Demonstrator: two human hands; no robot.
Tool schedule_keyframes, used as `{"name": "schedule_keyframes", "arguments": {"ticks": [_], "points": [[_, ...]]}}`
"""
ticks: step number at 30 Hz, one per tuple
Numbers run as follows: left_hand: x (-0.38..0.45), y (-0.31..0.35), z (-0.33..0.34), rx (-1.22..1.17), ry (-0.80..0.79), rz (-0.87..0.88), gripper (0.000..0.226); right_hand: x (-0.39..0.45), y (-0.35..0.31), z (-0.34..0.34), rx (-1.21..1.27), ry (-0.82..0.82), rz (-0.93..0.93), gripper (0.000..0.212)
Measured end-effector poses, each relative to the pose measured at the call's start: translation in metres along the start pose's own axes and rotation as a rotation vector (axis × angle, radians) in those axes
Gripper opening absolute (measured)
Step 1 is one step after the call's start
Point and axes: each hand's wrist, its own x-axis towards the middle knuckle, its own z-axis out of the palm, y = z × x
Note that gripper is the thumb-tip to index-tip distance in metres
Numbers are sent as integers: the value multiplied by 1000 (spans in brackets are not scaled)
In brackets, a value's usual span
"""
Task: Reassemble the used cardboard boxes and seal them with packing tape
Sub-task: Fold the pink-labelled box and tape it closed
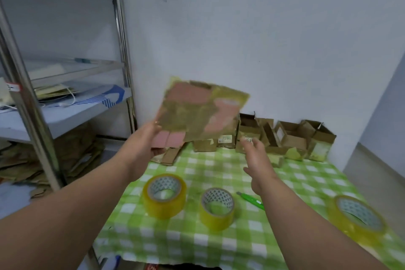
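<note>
My left hand point(145, 139) grips the lower left corner of a flattened cardboard box point(197, 112), brown with pink patches and old tape, held up tilted above the table's far left. My right hand point(257, 157) hovers to the right of it with fingers spread, holding nothing. Three rolls of yellowish packing tape lie on the green checked tablecloth point(219, 247): one point(164, 195) at the left, one point(217, 208) in the middle, one point(357, 219) at the right edge. Several assembled small cardboard boxes point(285, 138) stand along the wall.
A green utility knife point(252, 200) lies between the middle roll and my right forearm. A metal shelf rack point(65, 99) stands at the left with flattened cardboard point(72, 153) piled under it. The white wall is close behind the table.
</note>
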Motion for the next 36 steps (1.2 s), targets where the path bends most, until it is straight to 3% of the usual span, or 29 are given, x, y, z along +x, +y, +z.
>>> {"name": "schedule_keyframes", "arguments": {"ticks": [4,8,10,12,15,20,25,28,30,33,36], "points": [[8,-22,16,-12,-154,-110,30,12,-2,-21,128,44,-37,59],[23,-39,28,-79,-181,-212,32,30,7,-33,146,67,-68,45],[32,-46,35,33,-194,-233,46,40,13,-36,131,100,-91,34],[38,-51,44,246,-243,-178,45,46,17,-36,126,128,-124,24],[51,-62,58,280,-268,-74,42,54,21,-34,107,165,-168,28],[67,-82,69,338,-219,-24,73,72,37,-43,-29,161,-241,41],[73,-91,79,219,-233,-61,46,81,57,-42,-263,43,-254,44],[71,-90,86,168,-280,-98,62,76,60,-41,-312,19,-285,45],[73,-90,85,134,-217,-88,72,71,59,-42,-305,9,-288,45],[79,-88,79,217,-119,-49,68,62,52,-45,-296,-18,-302,54],[79,-85,77,324,-174,-3,72,58,47,-48,-332,-39,-315,58]]}}
